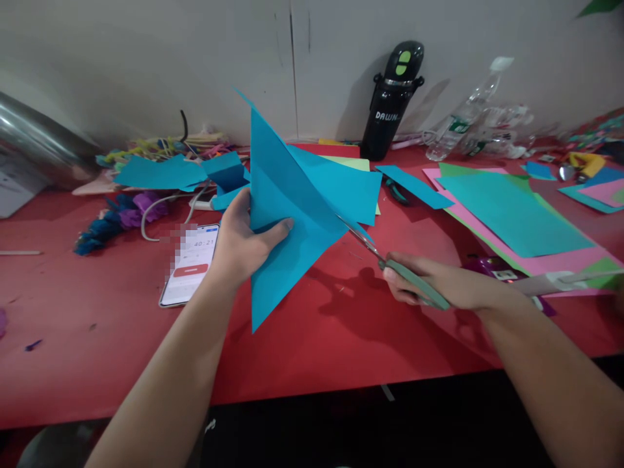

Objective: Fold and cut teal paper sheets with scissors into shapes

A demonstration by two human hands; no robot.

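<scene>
My left hand [253, 237] grips a folded sheet of blue paper [287, 214] by its left edge, thumb on the near face and the other fingers behind it. The paper is held up above the red table. In my right hand [419, 276] is a pair of scissors [414, 283] with green handles. Their blades meet the paper at its right edge, where a narrow strip hangs by the cut. Part of the blades is hidden by the paper. Another blue piece [336, 185] shows behind the held sheet.
A phone [190, 266] lies on the red table [292, 364] by my left wrist. Blue offcuts [160, 172] and fuzzy craft stems [117, 218] are at the back left. A black bottle [392, 104] and a plastic bottle [468, 110] stand near the wall. Coloured sheets [521, 214] are stacked right.
</scene>
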